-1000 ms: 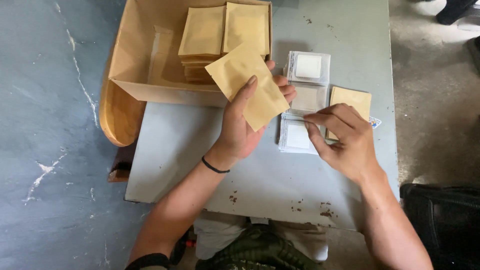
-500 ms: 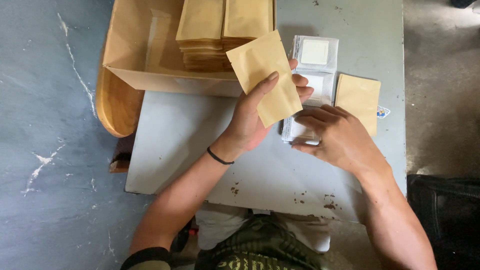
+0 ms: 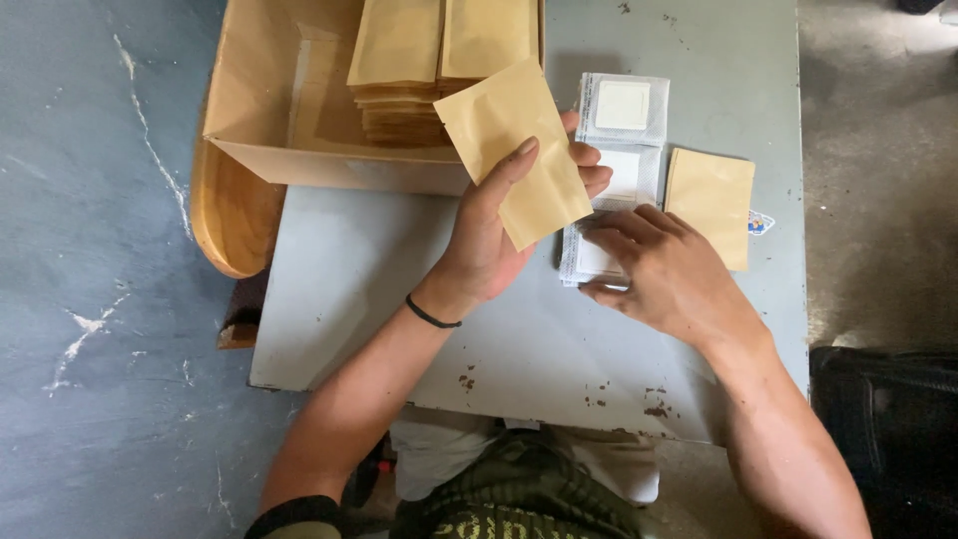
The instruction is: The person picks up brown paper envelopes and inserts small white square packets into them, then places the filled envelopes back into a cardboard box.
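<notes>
An open brown cardboard box (image 3: 259, 120) on the grey surface (image 3: 379, 289) holds two stacks of tan paper envelopes (image 3: 439, 60). The left hand (image 3: 494, 235) pinches one tan envelope (image 3: 514, 150). The right hand (image 3: 669, 269) presses fingertips on a white plastic pouch stack (image 3: 619, 140).

A curved wooden seat (image 3: 228, 215) sits at left on the grey floor (image 3: 90, 200); a black bag (image 3: 888, 419) lies lower right.
</notes>
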